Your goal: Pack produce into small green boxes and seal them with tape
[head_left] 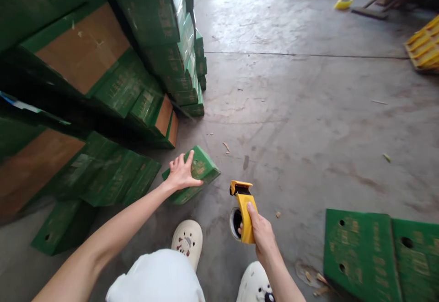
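Observation:
A green cardboard box (206,167) with brownish print sits low in front of my feet, tilted in view. My left hand (181,173) spans it, the fingertips along its far edge and the thumb on the near side. Whether the box rests fully on the floor, I cannot tell. To the right, my right hand (262,229) is closed round a yellow tape dispenser (246,215). Its toothed head points away from me, and a roll of clear tape (235,223) shows on its left side. Some right fingers are hidden behind the dispenser.
Stacked green boxes (147,14) rise along the left. Green boxes with round holes (360,251) stand at the lower right. Further off are a yellow ring-shaped item (344,3) and a yellow slatted crate (425,46). Small scraps dot the concrete floor (295,110).

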The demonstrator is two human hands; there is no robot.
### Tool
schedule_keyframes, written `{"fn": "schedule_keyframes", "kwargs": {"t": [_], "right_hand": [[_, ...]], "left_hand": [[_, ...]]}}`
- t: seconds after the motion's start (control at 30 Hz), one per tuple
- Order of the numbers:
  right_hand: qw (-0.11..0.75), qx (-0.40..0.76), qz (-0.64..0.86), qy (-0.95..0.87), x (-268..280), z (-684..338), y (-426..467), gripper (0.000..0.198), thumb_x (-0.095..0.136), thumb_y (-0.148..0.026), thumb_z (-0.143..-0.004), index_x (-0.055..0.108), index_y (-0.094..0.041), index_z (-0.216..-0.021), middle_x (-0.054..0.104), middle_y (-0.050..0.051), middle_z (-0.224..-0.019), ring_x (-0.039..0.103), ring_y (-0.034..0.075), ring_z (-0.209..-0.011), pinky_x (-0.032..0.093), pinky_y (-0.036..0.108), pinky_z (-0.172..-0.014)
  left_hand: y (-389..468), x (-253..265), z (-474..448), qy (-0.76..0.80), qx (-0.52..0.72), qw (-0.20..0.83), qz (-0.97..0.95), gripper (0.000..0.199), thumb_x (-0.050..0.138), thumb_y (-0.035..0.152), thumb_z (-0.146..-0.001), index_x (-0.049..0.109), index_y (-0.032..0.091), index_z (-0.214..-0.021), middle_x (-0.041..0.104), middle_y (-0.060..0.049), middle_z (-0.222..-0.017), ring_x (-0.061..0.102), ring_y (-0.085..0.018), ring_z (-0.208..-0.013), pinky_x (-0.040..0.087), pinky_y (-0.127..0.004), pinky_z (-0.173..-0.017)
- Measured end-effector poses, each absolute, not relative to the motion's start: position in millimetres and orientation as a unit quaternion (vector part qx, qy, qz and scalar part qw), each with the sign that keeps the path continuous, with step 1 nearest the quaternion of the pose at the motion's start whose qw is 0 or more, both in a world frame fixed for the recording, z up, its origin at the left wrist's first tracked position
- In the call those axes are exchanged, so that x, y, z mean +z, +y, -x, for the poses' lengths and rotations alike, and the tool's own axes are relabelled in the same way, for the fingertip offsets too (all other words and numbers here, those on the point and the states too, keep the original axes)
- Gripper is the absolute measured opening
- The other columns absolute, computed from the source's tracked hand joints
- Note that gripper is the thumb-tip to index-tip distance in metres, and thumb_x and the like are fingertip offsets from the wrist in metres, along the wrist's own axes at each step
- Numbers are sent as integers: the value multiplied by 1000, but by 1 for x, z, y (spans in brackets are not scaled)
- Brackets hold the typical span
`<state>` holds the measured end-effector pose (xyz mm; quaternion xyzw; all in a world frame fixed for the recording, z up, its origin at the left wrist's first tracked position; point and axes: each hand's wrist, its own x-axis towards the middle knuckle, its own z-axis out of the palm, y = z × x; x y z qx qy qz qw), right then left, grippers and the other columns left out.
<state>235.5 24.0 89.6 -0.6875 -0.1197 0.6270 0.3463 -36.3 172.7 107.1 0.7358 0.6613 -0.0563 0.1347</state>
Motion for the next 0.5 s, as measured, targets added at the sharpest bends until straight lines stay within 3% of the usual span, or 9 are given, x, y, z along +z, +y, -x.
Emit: {"fn": "schedule_keyframes", "kwargs": {"t": [0.2, 0.3, 0.5], "right_hand": [[325, 656, 669, -128, 90, -223, 30, 54, 73, -74, -73, 59, -22, -70, 65, 3, -53, 64, 18, -47, 51, 27, -47], [308, 654, 677, -139, 91, -219, 31, 53, 73, -72, -73, 60, -21, -70, 66, 4, -54, 65, 19, -48, 53, 28, -49], [298, 627, 694, -191, 106, -218, 30, 51, 75, -70, -72, 63, -21, -70, 69, 7, -58, 66, 22, -50, 53, 30, -48]], "left_hand": [[74, 132, 133, 731, -89, 122, -666, 138, 79, 67, -62, 4, 23, -169, 30, -24, -165, 28, -44, -154, 26, -55, -119], [-5, 134, 170, 755, -124, 162, -623, 136, 78, 64, -60, 6, 25, -169, 30, -21, -166, 26, -40, -157, 25, -53, -122], [-136, 130, 260, 870, -129, 208, -427, 120, 62, 66, -69, 11, 21, -168, 42, -21, -161, 48, -39, -145, 40, -56, -111]]}}
